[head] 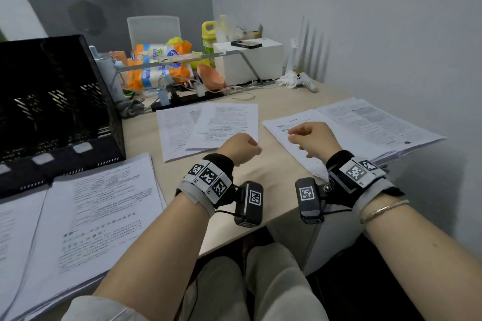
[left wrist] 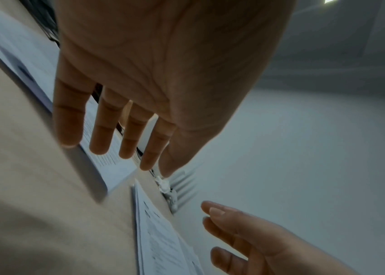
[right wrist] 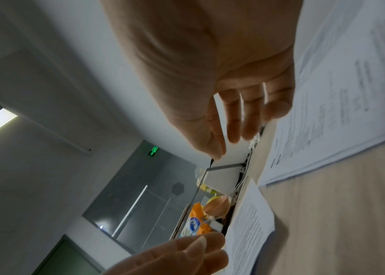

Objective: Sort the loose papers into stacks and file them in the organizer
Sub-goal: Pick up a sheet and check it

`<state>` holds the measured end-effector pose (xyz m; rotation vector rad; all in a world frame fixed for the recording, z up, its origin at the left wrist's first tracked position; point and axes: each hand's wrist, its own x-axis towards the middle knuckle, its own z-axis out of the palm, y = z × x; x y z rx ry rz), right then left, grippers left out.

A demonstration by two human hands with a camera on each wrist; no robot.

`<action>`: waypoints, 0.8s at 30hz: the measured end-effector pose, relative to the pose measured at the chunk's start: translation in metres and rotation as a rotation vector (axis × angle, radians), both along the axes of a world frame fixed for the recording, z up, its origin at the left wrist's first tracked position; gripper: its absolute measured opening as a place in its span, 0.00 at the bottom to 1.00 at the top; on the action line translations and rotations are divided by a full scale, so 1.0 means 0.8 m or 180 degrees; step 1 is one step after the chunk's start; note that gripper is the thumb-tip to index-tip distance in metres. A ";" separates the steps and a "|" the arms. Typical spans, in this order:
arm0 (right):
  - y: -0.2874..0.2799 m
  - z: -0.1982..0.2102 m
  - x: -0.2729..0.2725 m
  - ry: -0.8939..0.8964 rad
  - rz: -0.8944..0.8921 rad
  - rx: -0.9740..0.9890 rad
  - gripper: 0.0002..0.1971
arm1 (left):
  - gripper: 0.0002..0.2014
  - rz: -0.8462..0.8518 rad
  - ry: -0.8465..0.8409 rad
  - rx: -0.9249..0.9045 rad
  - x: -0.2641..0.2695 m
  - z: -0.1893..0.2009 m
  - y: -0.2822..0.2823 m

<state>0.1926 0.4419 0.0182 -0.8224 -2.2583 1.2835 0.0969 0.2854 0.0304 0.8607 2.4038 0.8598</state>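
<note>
Clutter (head: 167,65) behind papers (head: 208,128) — organizer (head: 57,101) leftward

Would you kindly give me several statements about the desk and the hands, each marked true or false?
1. Both hands hold nothing: left hand, right hand. True.
2. The black organizer stands on the right of the desk. False: it stands on the left.
3. A phone lies on the white box. True.
4. All papers are already filed. False: stacks such as the middle papers lie on the desk.
</note>
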 end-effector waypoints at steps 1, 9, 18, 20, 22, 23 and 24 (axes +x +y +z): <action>-0.008 -0.001 -0.009 -0.0089 0.0100 -0.0055 0.08 | 0.15 0.0040 0.0037 -0.0011 -0.005 0.000 -0.010; -0.064 -0.015 -0.088 -0.0611 0.0798 0.0268 0.13 | 0.15 0.0444 0.0088 -0.0108 -0.050 -0.003 -0.081; -0.093 -0.027 -0.143 -0.1767 0.1466 0.1038 0.16 | 0.15 0.0706 -0.0003 -0.0202 -0.081 -0.022 -0.120; -0.093 -0.033 -0.151 -0.1948 0.1492 0.1093 0.15 | 0.15 0.0725 -0.0044 -0.0223 -0.083 -0.025 -0.123; -0.096 -0.035 -0.154 -0.1994 0.1436 0.1056 0.18 | 0.16 0.0777 -0.0101 -0.0192 -0.088 -0.030 -0.127; -0.096 -0.034 -0.153 -0.1987 0.1426 0.1052 0.19 | 0.17 0.0806 -0.0135 -0.0167 -0.090 -0.033 -0.129; -0.095 -0.033 -0.153 -0.1964 0.1440 0.1056 0.19 | 0.19 0.0844 -0.0173 -0.0137 -0.092 -0.035 -0.130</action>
